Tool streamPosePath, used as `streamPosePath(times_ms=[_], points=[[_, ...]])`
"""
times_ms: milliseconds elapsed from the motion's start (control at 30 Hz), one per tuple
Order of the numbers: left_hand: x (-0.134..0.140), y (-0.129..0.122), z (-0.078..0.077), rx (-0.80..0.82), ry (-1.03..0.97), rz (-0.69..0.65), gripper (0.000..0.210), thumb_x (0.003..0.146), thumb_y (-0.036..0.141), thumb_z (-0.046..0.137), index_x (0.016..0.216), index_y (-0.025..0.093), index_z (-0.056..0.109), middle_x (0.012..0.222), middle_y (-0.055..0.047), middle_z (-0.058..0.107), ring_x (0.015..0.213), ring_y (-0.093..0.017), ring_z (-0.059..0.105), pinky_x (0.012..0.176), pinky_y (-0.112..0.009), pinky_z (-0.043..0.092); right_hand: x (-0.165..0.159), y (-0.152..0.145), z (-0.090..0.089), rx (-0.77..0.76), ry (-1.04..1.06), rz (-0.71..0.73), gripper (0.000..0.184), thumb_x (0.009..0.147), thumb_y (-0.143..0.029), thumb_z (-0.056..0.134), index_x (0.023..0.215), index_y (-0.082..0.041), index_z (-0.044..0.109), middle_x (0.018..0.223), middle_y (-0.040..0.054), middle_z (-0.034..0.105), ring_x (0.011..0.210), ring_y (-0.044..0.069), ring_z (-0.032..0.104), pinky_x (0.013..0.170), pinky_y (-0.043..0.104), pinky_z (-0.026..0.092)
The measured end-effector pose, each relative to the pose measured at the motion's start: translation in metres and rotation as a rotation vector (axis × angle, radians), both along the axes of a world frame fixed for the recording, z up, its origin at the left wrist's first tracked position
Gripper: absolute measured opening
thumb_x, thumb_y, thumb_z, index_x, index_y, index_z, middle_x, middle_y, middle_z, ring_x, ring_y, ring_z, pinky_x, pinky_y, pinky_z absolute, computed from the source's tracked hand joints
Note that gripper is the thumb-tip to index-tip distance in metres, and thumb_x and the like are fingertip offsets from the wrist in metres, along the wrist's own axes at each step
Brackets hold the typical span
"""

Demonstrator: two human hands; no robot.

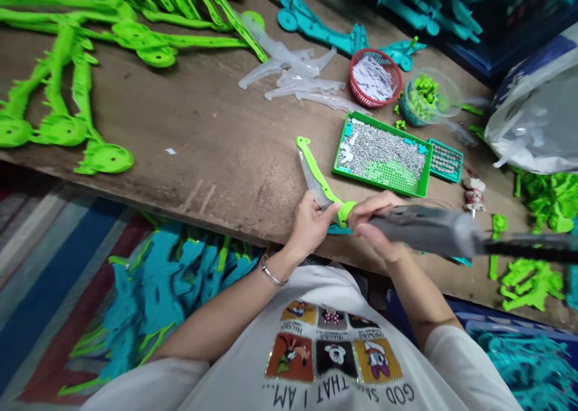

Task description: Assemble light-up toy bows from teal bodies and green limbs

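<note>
My left hand is closed around a slim green plastic part, at the front edge of the table. A translucent plastic piece lies along the left side of that part. My right hand grips a grey electric screwdriver, whose cord runs off to the right. The tip of the screwdriver is hidden by my fingers, close to the green part's rounded end. Just beyond my hands stands a green tray of small metal screws.
A red basket of white pieces and a clear tub of green bits stand behind the tray. Translucent pieces lie at the back. Green parts cover the left, and turquoise parts are heaped below the edge.
</note>
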State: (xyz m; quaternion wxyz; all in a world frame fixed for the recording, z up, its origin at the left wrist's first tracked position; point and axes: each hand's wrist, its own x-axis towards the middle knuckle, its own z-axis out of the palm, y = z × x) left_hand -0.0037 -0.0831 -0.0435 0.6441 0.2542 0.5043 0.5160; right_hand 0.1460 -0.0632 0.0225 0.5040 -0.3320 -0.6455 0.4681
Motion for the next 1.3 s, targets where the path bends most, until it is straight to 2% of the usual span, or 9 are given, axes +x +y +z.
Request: streamPosePath(times_ms=[67, 133, 233, 333, 467, 667, 1033, 1167, 1300], points=[[0.001, 0.0, -0.002, -0.018, -0.023, -0.002, 0.049, 0.073, 0.038, 0.088, 0.105, 0.018, 0.057, 0.095, -0.003, 0.077, 0.085, -0.017, 0.074, 0.078, -0.029, 0.06, 0.006, 0.019, 0.007, 0.069, 0.139, -0.158, 0.025, 0.086, -0.035, 0.073, 0.108, -0.03, 0.063, 0.057, -0.0081, 0.06, 0.045, 0.014, 0.056, 0.051, 0.031, 0.051], [0.002, 0.0, -0.002, -0.024, -0.031, 0.01, 0.051, 0.072, 0.035, 0.089, 0.108, 0.018, 0.058, 0.104, -0.007, 0.079, 0.094, -0.019, 0.076, 0.086, -0.033, 0.061, 0.014, 0.042, 0.01, 0.141, 0.212, -0.399, 0.023, 0.085, -0.041, 0.074, 0.101, -0.03, 0.061, 0.053, -0.0096, 0.054, 0.042, 0.014, 0.05, 0.048, 0.03, 0.049], [0.002, 0.001, 0.0, -0.018, -0.019, 0.037, 0.055, 0.069, 0.029, 0.091, 0.111, 0.019, 0.057, 0.114, -0.01, 0.078, 0.106, -0.022, 0.076, 0.095, -0.037, 0.061, 0.026, 0.069, 0.002, 0.071, 0.15, -0.575, 0.034, 0.084, -0.057, 0.071, 0.085, -0.027, 0.055, 0.055, -0.0089, 0.047, 0.043, 0.012, 0.048, 0.048, 0.029, 0.047], [0.001, 0.003, 0.004, -0.004, -0.046, 0.062, 0.06, 0.067, 0.023, 0.092, 0.112, 0.021, 0.053, 0.122, -0.01, 0.076, 0.114, -0.023, 0.074, 0.101, -0.04, 0.06, 0.033, 0.082, -0.013, 0.0, 0.107, -0.578, 0.042, 0.084, -0.061, 0.07, 0.077, -0.025, 0.05, 0.058, -0.008, 0.047, 0.047, 0.01, 0.051, 0.051, 0.029, 0.049], [-0.001, 0.006, 0.004, -0.005, -0.09, 0.053, 0.062, 0.068, 0.025, 0.093, 0.114, 0.021, 0.052, 0.128, -0.011, 0.074, 0.112, -0.024, 0.075, 0.101, -0.042, 0.06, 0.031, 0.086, -0.025, 0.027, 0.181, -0.595, 0.035, 0.081, -0.052, 0.076, 0.091, -0.025, 0.055, 0.059, -0.0102, 0.048, 0.047, 0.01, 0.052, 0.051, 0.026, 0.048], [-0.005, 0.011, -0.002, -0.041, -0.172, 0.07, 0.058, 0.072, 0.034, 0.092, 0.11, 0.021, 0.05, 0.128, -0.011, 0.074, 0.106, -0.023, 0.078, 0.105, -0.047, 0.058, 0.028, 0.09, -0.028, 0.054, 0.189, -0.605, 0.032, 0.081, -0.046, 0.077, 0.094, -0.026, 0.056, 0.055, -0.0103, 0.051, 0.044, 0.011, 0.05, 0.048, 0.027, 0.046], [-0.008, 0.015, -0.007, 0.006, -0.123, 0.029, 0.055, 0.073, 0.034, 0.09, 0.115, 0.018, 0.058, 0.121, -0.012, 0.076, 0.103, -0.026, 0.078, 0.103, -0.048, 0.059, 0.029, 0.094, -0.034, 0.074, 0.149, -0.582, 0.032, 0.082, -0.048, 0.076, 0.093, -0.027, 0.055, 0.056, -0.01, 0.051, 0.044, 0.012, 0.051, 0.048, 0.028, 0.046], [-0.007, 0.015, -0.008, 0.008, -0.102, 0.024, 0.055, 0.074, 0.036, 0.09, 0.114, 0.019, 0.056, 0.118, -0.011, 0.076, 0.101, -0.025, 0.078, 0.097, -0.044, 0.061, 0.029, 0.091, -0.023, 0.079, 0.119, -0.579, 0.029, 0.083, -0.048, 0.075, 0.086, -0.026, 0.056, 0.057, -0.0086, 0.051, 0.045, 0.011, 0.051, 0.049, 0.028, 0.046], [-0.006, 0.016, -0.009, 0.003, -0.091, 0.025, 0.055, 0.074, 0.036, 0.089, 0.114, 0.019, 0.055, 0.115, -0.01, 0.077, 0.099, -0.024, 0.078, 0.098, -0.043, 0.059, 0.01, 0.074, 0.007, 0.13, 0.118, -0.505, 0.035, 0.089, -0.05, 0.068, 0.072, -0.024, 0.051, 0.056, -0.0062, 0.045, 0.047, 0.011, 0.051, 0.05, 0.028, 0.047]])
